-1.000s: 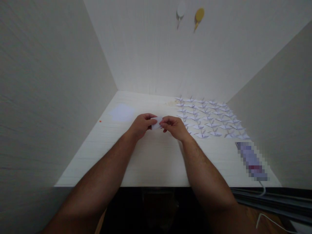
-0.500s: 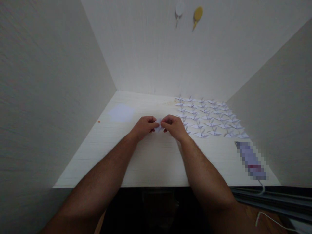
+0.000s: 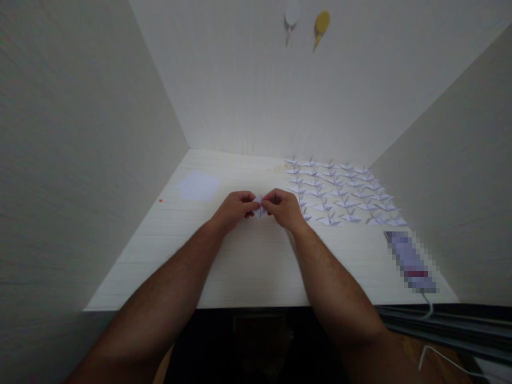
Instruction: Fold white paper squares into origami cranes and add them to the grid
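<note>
Change since 1.0 s ago: the folded paper [image 3: 260, 213] then showed as a wider, flatter pale piece; now it is narrower, with a central crease and a tip toward the bottom of the frame. The fingertips of both hands sit closer together over it.
Paper position: centre of frame, between the two hands, over the bare middle of the white tabletop [image 3: 256, 266]; contact with the surface cannot be told.
Left hand [image 3: 236, 209]: thumb and fingers pinched together on the paper's left side, thumb uppermost; no gap seen beyond the paper's thickness. Lower fingers curled beneath, partly hidden.
Right hand [image 3: 285, 209]: thumb and index finger pinched at the paper's right side, near its upper middle; remaining fingers curled in.
Paper cranes [image 3: 346, 204]: rows at right of centre, wings spread; nearest ones just beside the right hand, partly covered by it.
Pale patch [image 3: 199, 185]: left of centre, well apart from the left hand; sheet or stack, cannot tell.
Orange speck [image 3: 160, 200]: at the tabletop's left edge.
Pixelated device [image 3: 411, 262]: lower right, white cable [image 3: 429, 309] at its near end.
Wall pieces: white disc [image 3: 292, 15] and yellow disc [image 3: 322, 22], top of frame.
</note>
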